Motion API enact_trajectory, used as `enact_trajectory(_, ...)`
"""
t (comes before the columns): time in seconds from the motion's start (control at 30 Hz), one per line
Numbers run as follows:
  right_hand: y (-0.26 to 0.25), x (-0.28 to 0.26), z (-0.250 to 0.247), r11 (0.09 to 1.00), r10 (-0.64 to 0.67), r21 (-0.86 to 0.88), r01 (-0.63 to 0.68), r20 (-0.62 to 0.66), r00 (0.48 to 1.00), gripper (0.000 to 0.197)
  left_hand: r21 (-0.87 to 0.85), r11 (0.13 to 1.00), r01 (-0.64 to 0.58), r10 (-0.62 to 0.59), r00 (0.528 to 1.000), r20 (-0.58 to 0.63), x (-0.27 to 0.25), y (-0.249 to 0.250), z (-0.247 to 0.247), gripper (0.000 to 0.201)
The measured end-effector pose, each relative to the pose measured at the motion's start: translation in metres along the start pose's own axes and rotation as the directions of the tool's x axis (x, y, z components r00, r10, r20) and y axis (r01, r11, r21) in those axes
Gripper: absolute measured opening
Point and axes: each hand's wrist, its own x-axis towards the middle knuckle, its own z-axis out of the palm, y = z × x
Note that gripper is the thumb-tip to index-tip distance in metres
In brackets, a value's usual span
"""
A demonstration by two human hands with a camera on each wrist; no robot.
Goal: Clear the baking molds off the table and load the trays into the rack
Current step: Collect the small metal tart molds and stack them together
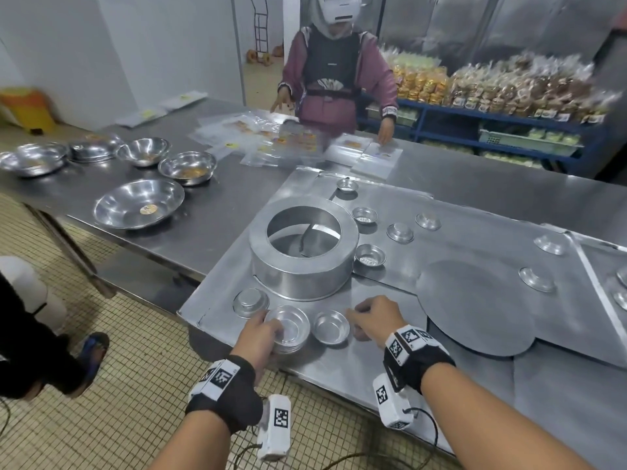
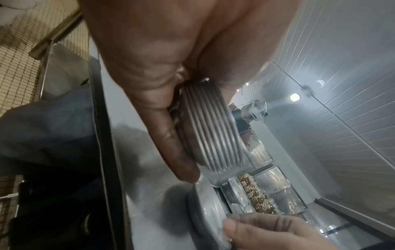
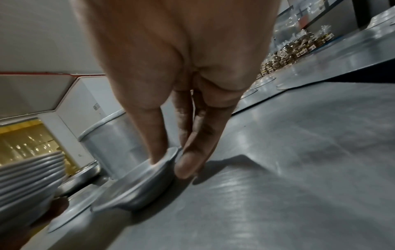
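Stack of molds point(image 1: 289, 331): small round metal baking molds nested one in another, at the near left of the flat tray point(image 1: 339, 364), gripped from the side by the left hand point(image 1: 258, 337).
Left hand: fingers and thumb curled round the stack; the left wrist view shows the ribbed rims point(image 2: 210, 128) between thumb and fingers.
Single mold point(image 1: 331, 327): upright on the tray just beside the stack, to its right.
Right hand point(image 1: 373, 317): thumb and fingertips point(image 3: 188, 166) pinch the far right rim of the single mold.
Other molds: one upside down point(image 1: 250, 302) just left of the stack; more scattered farther along the trays.
Ring pan point(image 1: 303, 247): large round metal ring, behind both hands.
Table point(image 1: 203, 232): steel, bearing the trays and several metal bowls point(image 1: 139, 204) to the left.
Another person point(image 1: 336, 72): stands across the table over plastic bags.
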Motion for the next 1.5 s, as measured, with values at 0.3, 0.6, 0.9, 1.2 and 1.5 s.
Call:
enact_trajectory(0.3, -0.022, -0.004, 0.003, 0.992, -0.098, -0.070, 0.104, 0.082, 0.992, 0.017, -0.047, 0.999, 0.024, -0.024, 1.000, -0.003, 0.006, 0.003, -0.010, 0.042)
enact_trajectory(0.6, -0.080, -0.020, 0.011, 0.944, -0.303, 0.123, 0.305, -0.035, 0.952, 0.015, -0.079, 0.997, 0.012, -0.006, 0.997, 0.082, 0.020, 0.001, -0.019, 0.076)
enact_trajectory(0.9, -0.097, -0.020, 0.055, 0.935, -0.352, 0.033, 0.352, 0.189, 0.917, 0.016, -0.034, 0.997, -0.072, 0.073, 0.997, 0.015, 0.018, 0.007, -0.037, 0.018)
enact_trajectory(1.2, -0.115, 0.002, 0.097, 0.841, -0.459, -0.213, 0.497, 0.205, 0.865, 0.038, -0.060, 0.996, -0.068, 0.064, 0.995, -0.075, 0.018, 0.004, -0.076, 0.023)
enact_trajectory(1.5, -0.129, 0.020, 0.149, 0.614, -0.426, -0.550, 0.566, 0.372, 0.825, 0.052, -0.173, 0.982, -0.073, 0.050, 0.989, -0.137, 0.015, 0.001, -0.116, 0.027)
